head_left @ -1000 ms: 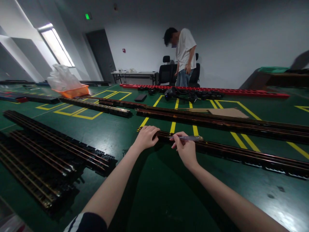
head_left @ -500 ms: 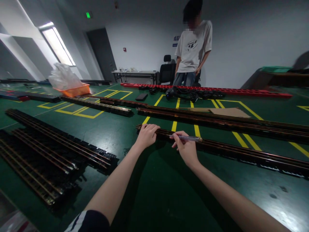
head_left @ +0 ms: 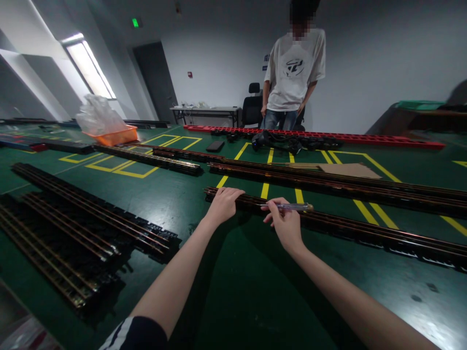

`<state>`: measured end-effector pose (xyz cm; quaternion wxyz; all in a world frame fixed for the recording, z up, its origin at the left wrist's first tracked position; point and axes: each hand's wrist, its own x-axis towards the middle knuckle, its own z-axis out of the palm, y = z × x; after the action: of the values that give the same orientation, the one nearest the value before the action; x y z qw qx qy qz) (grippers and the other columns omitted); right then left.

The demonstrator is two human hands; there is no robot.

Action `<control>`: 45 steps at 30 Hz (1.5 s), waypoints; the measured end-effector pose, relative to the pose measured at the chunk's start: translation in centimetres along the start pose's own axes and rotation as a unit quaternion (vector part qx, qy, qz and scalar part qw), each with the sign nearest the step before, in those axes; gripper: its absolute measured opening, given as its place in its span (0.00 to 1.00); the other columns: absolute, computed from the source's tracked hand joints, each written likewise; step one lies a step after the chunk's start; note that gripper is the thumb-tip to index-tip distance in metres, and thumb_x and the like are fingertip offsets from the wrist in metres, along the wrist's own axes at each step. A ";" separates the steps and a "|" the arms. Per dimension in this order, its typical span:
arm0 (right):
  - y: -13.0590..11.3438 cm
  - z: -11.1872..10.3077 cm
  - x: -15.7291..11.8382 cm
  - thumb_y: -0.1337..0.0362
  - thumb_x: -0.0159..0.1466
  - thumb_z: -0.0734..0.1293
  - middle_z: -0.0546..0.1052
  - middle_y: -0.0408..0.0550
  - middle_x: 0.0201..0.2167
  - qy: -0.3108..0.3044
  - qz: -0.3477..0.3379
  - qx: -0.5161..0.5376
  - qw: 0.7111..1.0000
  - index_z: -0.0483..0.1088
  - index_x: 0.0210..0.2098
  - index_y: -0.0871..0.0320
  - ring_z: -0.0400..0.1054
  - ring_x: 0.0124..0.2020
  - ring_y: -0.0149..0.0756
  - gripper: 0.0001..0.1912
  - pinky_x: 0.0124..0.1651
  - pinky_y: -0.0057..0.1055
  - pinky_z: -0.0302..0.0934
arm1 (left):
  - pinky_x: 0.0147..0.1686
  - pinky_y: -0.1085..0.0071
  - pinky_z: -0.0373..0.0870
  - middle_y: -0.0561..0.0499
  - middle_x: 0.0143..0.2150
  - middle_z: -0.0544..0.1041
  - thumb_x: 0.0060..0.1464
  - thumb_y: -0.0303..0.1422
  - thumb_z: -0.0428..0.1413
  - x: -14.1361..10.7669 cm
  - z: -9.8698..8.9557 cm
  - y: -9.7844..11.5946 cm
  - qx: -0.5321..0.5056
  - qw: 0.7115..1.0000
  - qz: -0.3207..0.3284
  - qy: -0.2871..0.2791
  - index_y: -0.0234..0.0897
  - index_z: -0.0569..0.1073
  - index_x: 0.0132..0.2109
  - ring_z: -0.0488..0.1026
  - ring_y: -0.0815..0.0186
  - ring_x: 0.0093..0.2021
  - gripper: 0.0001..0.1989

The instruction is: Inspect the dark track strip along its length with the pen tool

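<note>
A long black rail strip with copper-coloured bars lies across the green table in front of me. My left hand is closed over the strip near its left end, fingers curled across the far side. My right hand pinches a slim screwdriver with a clear handle, just above the same strip. The tool lies nearly level, its thin tip toward my left hand and its brownish butt end to the right. Whether the tip touches the strip, I cannot tell.
Several similar strips lie at the left, with more strips behind mine. Farther back are an orange bin with plastic bags, a cardboard piece, a dark flat box and a red rail. A person stands across the table.
My right hand with the screwdriver has shifted slightly right, away from my left hand. My left hand keeps its place on the strip. The person opposite has straightened a little.
</note>
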<state>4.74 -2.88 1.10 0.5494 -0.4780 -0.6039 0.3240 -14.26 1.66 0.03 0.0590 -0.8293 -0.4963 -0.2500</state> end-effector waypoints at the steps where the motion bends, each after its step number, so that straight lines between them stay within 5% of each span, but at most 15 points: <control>1: 0.0 0.0 0.0 0.50 0.62 0.62 0.79 0.51 0.29 0.003 0.002 0.003 1.000 0.67 0.31 0.58 0.70 0.20 0.32 0.17 0.19 0.27 0.62 | 0.56 0.60 0.59 0.46 0.51 0.75 0.51 0.18 0.42 0.0 0.0 -0.1 -0.006 1.000 -0.002 -0.001 0.35 0.70 0.51 0.69 0.62 0.53 0.23; 23: -0.2 -0.3 -0.2 0.55 0.61 0.63 0.76 0.46 0.24 0.064 0.002 0.022 0.998 0.64 0.29 0.57 0.67 0.17 0.30 0.11 0.19 0.26 0.60 | 0.54 0.57 0.58 0.46 0.48 0.75 0.57 0.44 0.51 0.0 -0.1 0.6 0.025 1.000 -0.007 -0.005 0.37 0.70 0.50 0.69 0.57 0.50 0.19; 45: -0.1 -0.2 -0.3 0.56 0.61 0.63 0.77 0.48 0.25 0.054 0.004 0.018 0.998 0.65 0.29 0.58 0.68 0.17 0.29 0.12 0.18 0.25 0.60 | 0.53 0.58 0.58 0.47 0.49 0.76 0.57 0.33 0.49 0.0 0.3 1.0 0.056 0.998 -0.015 0.036 0.39 0.70 0.50 0.70 0.58 0.51 0.14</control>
<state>4.88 -3.18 1.18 0.5885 -0.4872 -0.5653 0.3109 -13.26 1.26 -0.08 0.1194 -0.8078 -0.5191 -0.2525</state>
